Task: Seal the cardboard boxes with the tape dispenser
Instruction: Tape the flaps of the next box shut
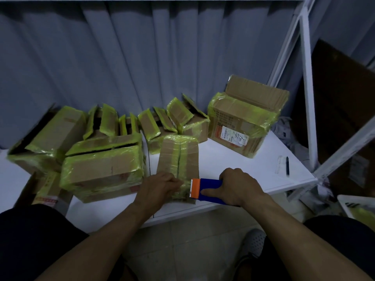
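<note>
While the left hand [160, 186] holds the box [178, 157], right hand [238, 185] grips dispenser [205, 189].

Packing room: taped boxes [101, 171], white shelving [306, 98]

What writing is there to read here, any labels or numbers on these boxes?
Nothing here can be read.
The shipping label on the large box: too blurred.
The red print on the low carton at the left: too blurred.
The paper slip beside the pen: too small.
</note>
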Tool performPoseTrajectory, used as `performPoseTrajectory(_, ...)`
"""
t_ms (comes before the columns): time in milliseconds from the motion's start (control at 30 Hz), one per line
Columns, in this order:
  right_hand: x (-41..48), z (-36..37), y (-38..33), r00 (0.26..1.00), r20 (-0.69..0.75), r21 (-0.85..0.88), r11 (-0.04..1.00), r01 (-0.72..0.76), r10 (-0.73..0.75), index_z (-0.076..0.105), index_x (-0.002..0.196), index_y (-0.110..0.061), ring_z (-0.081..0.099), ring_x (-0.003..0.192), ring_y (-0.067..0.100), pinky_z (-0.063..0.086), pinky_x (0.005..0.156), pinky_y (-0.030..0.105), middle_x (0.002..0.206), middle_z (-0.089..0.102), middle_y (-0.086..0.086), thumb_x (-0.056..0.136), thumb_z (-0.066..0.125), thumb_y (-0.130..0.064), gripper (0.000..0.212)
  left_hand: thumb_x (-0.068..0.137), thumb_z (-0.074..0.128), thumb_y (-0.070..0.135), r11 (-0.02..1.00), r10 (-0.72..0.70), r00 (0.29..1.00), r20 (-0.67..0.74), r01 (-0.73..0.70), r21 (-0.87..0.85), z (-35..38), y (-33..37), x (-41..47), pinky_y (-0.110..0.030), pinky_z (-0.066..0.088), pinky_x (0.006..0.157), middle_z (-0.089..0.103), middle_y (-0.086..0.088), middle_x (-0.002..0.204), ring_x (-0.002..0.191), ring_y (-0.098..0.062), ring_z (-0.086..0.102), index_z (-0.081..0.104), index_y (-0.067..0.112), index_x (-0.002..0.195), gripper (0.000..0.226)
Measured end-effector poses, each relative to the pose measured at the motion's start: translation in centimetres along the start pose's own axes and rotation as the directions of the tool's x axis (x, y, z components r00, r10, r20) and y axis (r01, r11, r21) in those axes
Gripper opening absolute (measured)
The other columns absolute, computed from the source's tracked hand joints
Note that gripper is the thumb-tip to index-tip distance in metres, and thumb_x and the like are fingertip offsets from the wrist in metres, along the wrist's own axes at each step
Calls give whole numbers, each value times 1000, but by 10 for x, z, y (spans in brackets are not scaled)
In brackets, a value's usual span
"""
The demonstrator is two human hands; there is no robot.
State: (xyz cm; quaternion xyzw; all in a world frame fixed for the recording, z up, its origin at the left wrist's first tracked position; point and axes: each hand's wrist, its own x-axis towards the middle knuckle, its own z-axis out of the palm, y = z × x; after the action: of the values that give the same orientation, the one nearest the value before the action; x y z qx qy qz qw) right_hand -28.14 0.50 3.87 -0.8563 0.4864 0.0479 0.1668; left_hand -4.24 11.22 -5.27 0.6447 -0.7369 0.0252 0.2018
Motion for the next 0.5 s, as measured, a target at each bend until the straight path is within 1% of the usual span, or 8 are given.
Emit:
performPoseTrajectory(67,-4,-4,-1,1000,9,22,1000,12,-12,60,94,-22,65,81,15,49,65,28,91,63,-5,70,69,-83,67,78,83,18,1000,2,1000,-1,-2,12,0,2,-3,-28,53,63,70,5,92,82,-15,65,77,24,108,30)
performPoseTrajectory(133,-10,-10,-3,999,1,49,998,44,-44,62,88,-22,64,75,12,48,61,27,85,63,-6,69,69,-84,65,76,85,18,1000,16,1000,-6,-16,24,-4,4,-3,-26,52,61,70,6,90,81,-14,65,77,24,104,30)
performPoseTrajectory(233,-17,-14,-7,996,-22,15,996,86,-86,64,86,-23,64,73,11,48,59,27,82,64,-7,67,69,-85,64,75,86,19,1000,30,1000,-6,-30,5,-8,6,-7,-24,52,64,71,7,90,81,-11,66,77,25,101,28)
performPoseTrajectory(300,-17,-17,-6,998,-1,5,998,69,-69,65,86,-21,64,74,12,49,60,28,82,64,-6,67,70,-84,65,78,84,19,1000,30,999,-11,-30,-2,-7,4,-11,-23,50,70,72,7,94,85,-10,66,77,25,103,27)
performPoseTrajectory(333,-18,-20,-4,999,4,1,999,54,-54,65,84,-21,64,74,13,49,59,28,81,63,-6,66,71,-83,65,81,81,19,1000,22,1000,-16,-22,-8,-7,2,-12,-22,49,73,72,7,96,88,-10,66,77,25,105,24)
performPoseTrajectory(400,-17,-27,2,999,-18,-8,999,37,-37,62,78,-21,62,70,13,47,56,28,77,62,-6,64,73,-82,64,91,66,27,999,13,1000,-21,-13,-36,-9,-1,-14,-19,46,78,72,8,100,91,-10,65,77,25,107,19)
performPoseTrajectory(467,-15,-29,6,999,-29,-25,999,28,-29,58,73,-21,60,66,12,43,53,27,73,60,-6,65,74,-81,62,96,53,35,998,14,1000,-12,-15,-66,-13,-2,-14,-20,48,78,71,8,102,92,-9,64,76,24,108,28)
performPoseTrajectory(500,-14,-28,6,1000,-16,-36,999,22,-23,56,73,-22,59,66,12,41,53,27,72,58,-7,65,75,-80,62,97,51,35,996,18,1000,2,-17,-90,-13,-1,-15,-22,49,78,70,8,102,93,-9,63,75,24,108,29)
